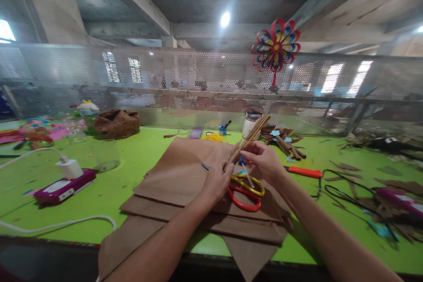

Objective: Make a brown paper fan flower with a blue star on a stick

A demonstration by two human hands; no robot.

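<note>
Right of centre in the frame, a slim, upward-slanting bundle of brown strips (pixel 254 133) with yellowish edges is gripped at its lower end by the left hand (pixel 217 180), while the right hand (pixel 264 161) is curled beside it, whether gripping cannot be told.

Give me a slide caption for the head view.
Left hand gripping brown strips, right hand close beside, above scissors and brown sheets.

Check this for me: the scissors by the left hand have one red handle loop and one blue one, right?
Not quite: the head view shows the scissors by the left hand with one red loop and one yellow loop, not blue.
</note>
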